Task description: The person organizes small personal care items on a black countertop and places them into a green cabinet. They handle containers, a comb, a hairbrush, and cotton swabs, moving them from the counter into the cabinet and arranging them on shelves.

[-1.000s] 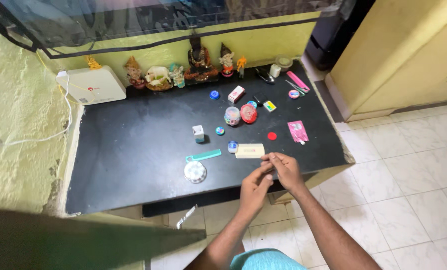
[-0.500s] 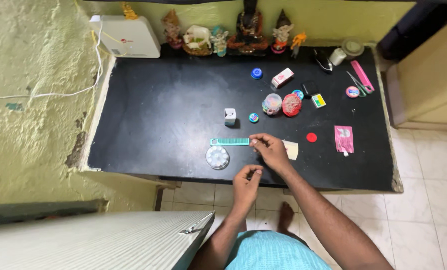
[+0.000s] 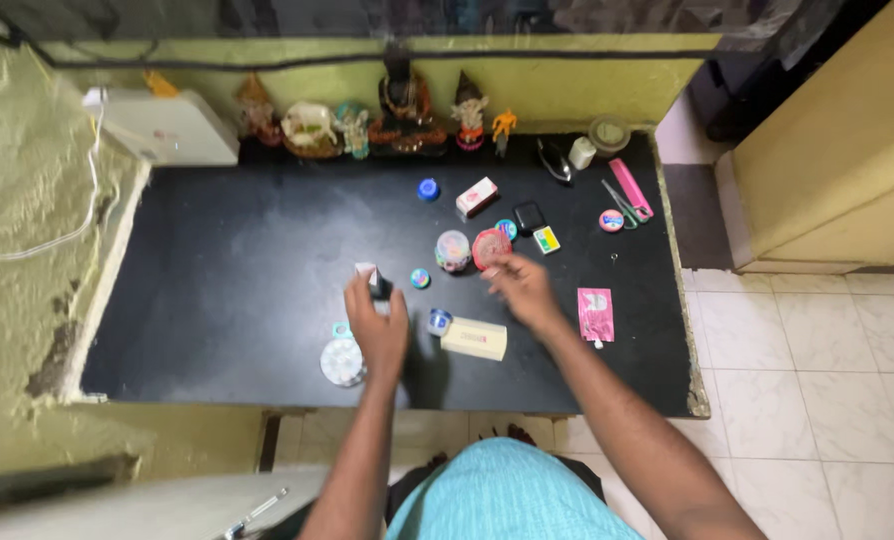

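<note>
My left hand (image 3: pixel 377 325) reaches over the black counter (image 3: pixel 227 270). Its thumb and fingers close on a small white box (image 3: pixel 366 270) standing there. My right hand (image 3: pixel 519 288) is blurred, with its fingertips just below a red round container (image 3: pixel 489 245); I cannot tell whether it holds anything. Between my hands lie a cream rectangular box (image 3: pixel 474 338) and a small blue-lidded jar (image 3: pixel 438 321). A teal comb (image 3: pixel 341 329) is mostly hidden under my left hand, beside a white round case (image 3: pixel 341 362).
A pink sachet (image 3: pixel 595 313) lies right of my right hand. A clear round tub of coloured bits (image 3: pixel 453 250), a blue cap (image 3: pixel 427 189), a white-pink box (image 3: pixel 475 196), a pink comb (image 3: pixel 630 188) and scissors (image 3: pixel 617 203) lie further back. Figurines (image 3: pixel 399 115) and a white router (image 3: pixel 172 128) line the wall.
My left hand moved from the counter's front edge up to the small white box. My right hand moved from the teal comb toward the red container. The camera view shifted.
</note>
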